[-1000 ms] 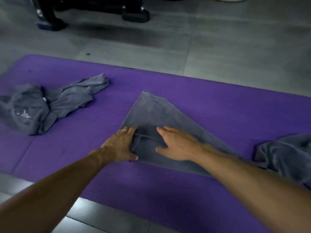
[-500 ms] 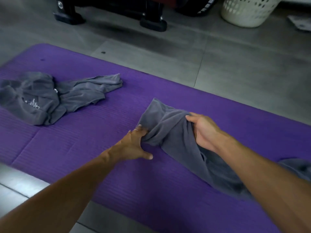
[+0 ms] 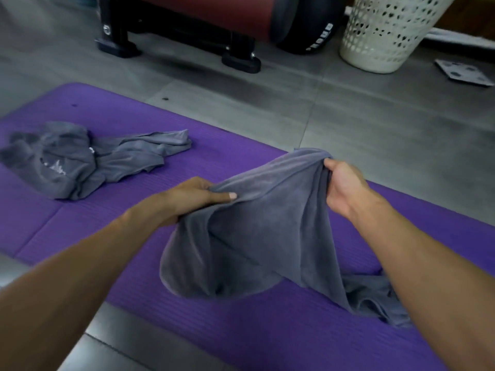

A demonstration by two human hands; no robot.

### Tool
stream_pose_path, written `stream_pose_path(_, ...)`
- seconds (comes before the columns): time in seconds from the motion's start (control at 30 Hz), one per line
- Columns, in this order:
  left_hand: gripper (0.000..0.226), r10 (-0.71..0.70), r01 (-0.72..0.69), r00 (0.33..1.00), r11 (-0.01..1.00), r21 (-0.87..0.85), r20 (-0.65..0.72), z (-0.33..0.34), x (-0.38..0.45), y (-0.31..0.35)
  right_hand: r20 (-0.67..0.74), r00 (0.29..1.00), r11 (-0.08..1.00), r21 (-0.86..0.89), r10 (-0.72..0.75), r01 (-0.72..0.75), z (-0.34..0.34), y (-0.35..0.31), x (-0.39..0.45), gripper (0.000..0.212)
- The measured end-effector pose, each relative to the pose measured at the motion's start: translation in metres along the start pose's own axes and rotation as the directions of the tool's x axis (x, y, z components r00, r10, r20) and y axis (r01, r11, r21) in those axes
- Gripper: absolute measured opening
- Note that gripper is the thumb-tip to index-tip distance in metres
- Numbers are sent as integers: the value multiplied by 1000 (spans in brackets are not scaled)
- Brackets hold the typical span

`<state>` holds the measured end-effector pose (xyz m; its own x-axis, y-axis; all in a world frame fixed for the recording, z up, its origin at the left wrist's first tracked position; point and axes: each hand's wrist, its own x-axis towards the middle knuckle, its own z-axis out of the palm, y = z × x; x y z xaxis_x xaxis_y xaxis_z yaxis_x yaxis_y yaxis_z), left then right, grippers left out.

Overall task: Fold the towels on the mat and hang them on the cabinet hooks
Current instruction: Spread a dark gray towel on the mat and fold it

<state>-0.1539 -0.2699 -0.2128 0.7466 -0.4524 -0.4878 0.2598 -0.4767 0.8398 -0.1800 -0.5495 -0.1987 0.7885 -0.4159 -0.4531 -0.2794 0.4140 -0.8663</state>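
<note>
I see my left hand [image 3: 197, 195] pinching one edge of the grey towel [image 3: 257, 236] and my right hand [image 3: 341, 184] gripping its bunched upper edge; the towel hangs between them above the purple mat [image 3: 241, 330]; a second crumpled towel [image 3: 88, 159] lies on the mat, well apart to the left; a white basket [image 3: 385, 33] stands on the floor beyond.

left hand's fingers [image 3: 205, 186] tucked under towel [image 3: 249, 236], basket [image 3: 380, 33] top cropped

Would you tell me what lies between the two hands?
In the head view, the gray towel spans from left hand to right hand.
</note>
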Motion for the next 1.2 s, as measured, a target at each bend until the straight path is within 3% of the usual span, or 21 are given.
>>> stream_pose_path(0.07, 44, -70, 82, 988, 993, 83, -137, -22, -1, -15, -4, 998, 970, -236, -63, 60, 19, 16, 19, 23)
stream_pose_path(0.1, 45, -87, 119, 974, 983, 143, -209, -29, 0, -28, 11, 994, 883, -458, -109, 102, 26, 27, 28, 23)
stream_pose_path(0.17, 39, -123, 184, 953, 961, 207, -276, -33, 1, -69, 65, 982, 477, -867, -180, 145, 36, 52, 40, 26)
stream_pose_path(0.2, 36, -152, 219, 945, 952, 213, -291, -32, 3, -94, 81, 983, 269, -955, -163, 123, 39, 64, 44, 34)
stream_pose_path(0.27, 28, -183, 301, 909, 909, 286, -375, -23, -1, -134, 159, 973, -61, -987, -170, 151, 50, 85, 47, 49)
stream_pose_path(0.33, 27, -110, 359, 848, 839, 410, -518, -10, -11, -159, 388, 906, -307, -894, -168, 325, 68, 105, 51, 48)
stream_pose_path(0.43, 39, 37, 343, 815, 773, 533, -578, 5, -20, -168, 570, 820, -401, -766, -60, 503, 97, 125, 63, 53)
stream_pose_path(0.47, 37, 66, 305, 802, 809, 502, -594, 8, -21, -168, 603, 798, -458, -710, -2, 535, 105, 131, 67, 55)
stream_pose_path(0.53, 33, 16, 208, 764, 940, 269, -645, 8, -19, -161, 678, 728, -552, -571, 101, 608, 114, 140, 77, 47)
stream_pose_path(0.6, 28, -49, 136, 766, 987, 88, -641, 6, -17, -156, 759, 645, -577, -491, 84, 653, 120, 142, 86, 30)
stream_pose_path(0.7, 34, -57, 210, 827, 954, 212, -560, -4, -20, -160, 798, 600, -557, -528, -65, 641, 137, 134, 103, 25)
stream_pose_path(0.8, 42, -99, 389, 752, 865, 318, -651, -28, -22, -167, 808, 571, -523, -552, -145, 649, 181, 131, 116, 28)
stream_pose_path(0.87, 39, -89, 483, 713, 782, 394, -696, -45, -21, -170, 803, 586, -500, -553, -106, 667, 216, 138, 118, 27)
stream_pose_path(1.0, 34, -79, 559, 749, 608, 563, -658, -63, -16, -170, 717, 697, -384, -639, 18, 667, 239, 147, 121, 36)
stream_pose_path(1.1, 43, 80, 546, 738, 514, 662, -670, -54, -3, -158, 703, 708, -245, -677, 62, 694, 209, 126, 120, 57)
stream_pose_path(1.2, 45, 376, 250, 791, 520, 816, -483, -23, 25, -138, 672, 741, -288, -709, 4, 644, 141, 95, 114, 49)
